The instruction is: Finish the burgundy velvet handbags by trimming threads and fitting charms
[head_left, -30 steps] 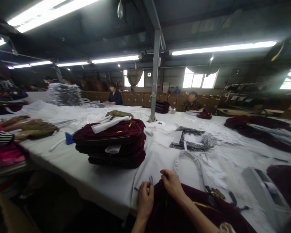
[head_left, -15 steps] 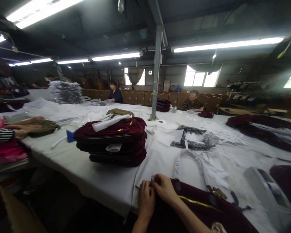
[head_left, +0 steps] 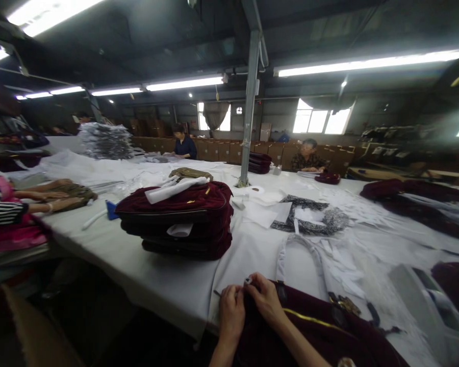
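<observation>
A dark maroon bag [head_left: 321, 326] with a yellow zipper line lies at the table's near edge. At its left end my left hand [head_left: 231, 308] is closed, its fingers bent beside the bag's edge. My right hand [head_left: 264, 296] pinches a small pale piece [head_left: 248, 281] against that end, close to the left fingertips. What the left fingers grip is hidden. The bag's handle [head_left: 281, 260], wrapped in pale material, loops up onto the white table. Gold-coloured hardware [head_left: 345, 304] rests by the bag's upper edge.
A stack of maroon bags [head_left: 199, 219] stands left of centre, a blue object [head_left: 111, 210] beside it. Patterned material [head_left: 283, 216] and white sheets lie beyond. A grey dispenser-like object [head_left: 424, 300] is at right. A co-worker's hands [head_left: 57, 196] touch an olive bag at left.
The view has shifted slightly. My hands stay at the bag's end, the small pale piece now tilted differently at my right fingertips. The co-worker's hands at left have moved over the olive bag.
</observation>
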Available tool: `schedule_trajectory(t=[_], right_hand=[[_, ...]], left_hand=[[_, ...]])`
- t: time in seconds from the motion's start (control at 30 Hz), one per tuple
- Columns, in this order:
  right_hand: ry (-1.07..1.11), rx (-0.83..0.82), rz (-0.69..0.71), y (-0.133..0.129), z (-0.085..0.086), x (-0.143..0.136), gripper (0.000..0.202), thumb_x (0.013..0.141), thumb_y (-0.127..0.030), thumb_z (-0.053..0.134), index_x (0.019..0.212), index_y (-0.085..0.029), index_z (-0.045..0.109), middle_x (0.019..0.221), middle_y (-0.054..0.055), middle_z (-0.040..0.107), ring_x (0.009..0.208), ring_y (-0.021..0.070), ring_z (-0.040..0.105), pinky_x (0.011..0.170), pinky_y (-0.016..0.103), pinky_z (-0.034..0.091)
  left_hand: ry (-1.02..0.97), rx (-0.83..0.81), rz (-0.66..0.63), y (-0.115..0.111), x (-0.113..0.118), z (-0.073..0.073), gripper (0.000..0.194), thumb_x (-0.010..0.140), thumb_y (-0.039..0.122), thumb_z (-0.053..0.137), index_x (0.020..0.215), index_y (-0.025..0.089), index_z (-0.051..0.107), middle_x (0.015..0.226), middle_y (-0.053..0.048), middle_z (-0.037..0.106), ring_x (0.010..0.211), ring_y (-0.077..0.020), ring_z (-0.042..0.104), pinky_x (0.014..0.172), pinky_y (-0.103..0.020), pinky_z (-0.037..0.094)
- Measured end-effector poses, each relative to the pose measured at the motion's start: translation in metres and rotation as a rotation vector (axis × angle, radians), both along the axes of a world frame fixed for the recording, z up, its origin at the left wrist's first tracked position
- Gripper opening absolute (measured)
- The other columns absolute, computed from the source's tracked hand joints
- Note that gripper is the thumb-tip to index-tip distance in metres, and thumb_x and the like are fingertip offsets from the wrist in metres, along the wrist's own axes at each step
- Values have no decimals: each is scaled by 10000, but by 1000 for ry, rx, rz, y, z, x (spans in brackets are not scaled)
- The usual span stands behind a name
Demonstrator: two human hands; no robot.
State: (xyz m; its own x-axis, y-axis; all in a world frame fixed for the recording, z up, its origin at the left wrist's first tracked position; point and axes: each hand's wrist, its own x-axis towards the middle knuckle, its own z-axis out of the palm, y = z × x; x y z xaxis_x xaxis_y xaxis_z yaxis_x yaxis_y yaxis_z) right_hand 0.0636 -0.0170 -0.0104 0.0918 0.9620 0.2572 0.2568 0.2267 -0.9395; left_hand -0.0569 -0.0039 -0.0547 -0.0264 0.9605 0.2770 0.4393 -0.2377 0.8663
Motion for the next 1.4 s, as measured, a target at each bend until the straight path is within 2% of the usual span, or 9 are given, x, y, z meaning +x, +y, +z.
schedule_trajectory(t=[0.13,0.23,0.37,0.5,0.7,0.93,1.13,1.23,1.4], right_hand=[[102,-26,50,2,-3,3,146,772,-314,565,797,-171,546,738,21,636,716,172,590,678,261,456],[102,-19,46,3,-5,2,170,765,-334,580,796,-167,562,750,29,643,729,178,594,697,270,460],[-10,-52,-78,5,-9,-2,192,757,-352,575,763,-161,589,709,31,642,666,168,580,639,255,452],[-88,-128,-204,10,-11,-6,204,744,-363,560,732,-164,600,602,12,622,563,154,558,555,243,424],[-143,-204,-335,15,-13,-9,177,705,-313,550,715,-151,623,549,13,602,542,163,556,539,248,416],[-146,-222,-226,24,3,13,354,817,-392,399,788,-137,643,617,37,646,494,137,568,499,239,424],[-347,-144,-172,-22,29,67,295,812,-406,475,725,-181,645,669,23,642,658,170,580,639,264,407],[-519,-173,-130,-44,20,63,342,853,-424,421,733,-194,644,730,37,649,689,176,578,650,270,382],[-742,-281,-325,-44,6,32,409,760,-559,515,652,-179,624,752,88,607,710,218,553,619,299,340]], left_hand=[[-111,-62,-67,3,-2,3,358,803,338,470,1097,155,563,1044,-106,648,999,-212,587,887,-353,460],[-163,-96,-144,4,-3,4,312,803,358,469,979,177,652,1003,-90,678,963,-218,607,906,-366,460],[-142,-93,-51,1,-3,-1,281,791,382,497,890,210,697,935,-68,703,958,-242,612,935,-411,445],[30,49,13,-4,-3,-8,253,815,332,489,929,237,694,950,-54,705,1067,-271,562,952,-448,431],[244,295,-248,-10,-5,3,347,871,159,354,1092,237,610,985,-50,688,909,-174,632,1080,-464,274],[10,33,-195,-7,-6,11,258,867,326,385,1006,211,569,995,-87,664,946,-217,613,839,-357,477],[-69,-54,-115,-7,-7,14,260,860,356,393,1069,222,475,886,-47,696,856,-214,647,753,-314,469],[-75,-74,-111,-6,-8,14,272,871,361,364,1080,230,479,882,-40,698,844,-207,652,724,-302,475],[-77,-87,-122,-5,-8,11,306,880,364,322,1108,216,463,946,-73,688,908,-215,639,774,-333,476]])
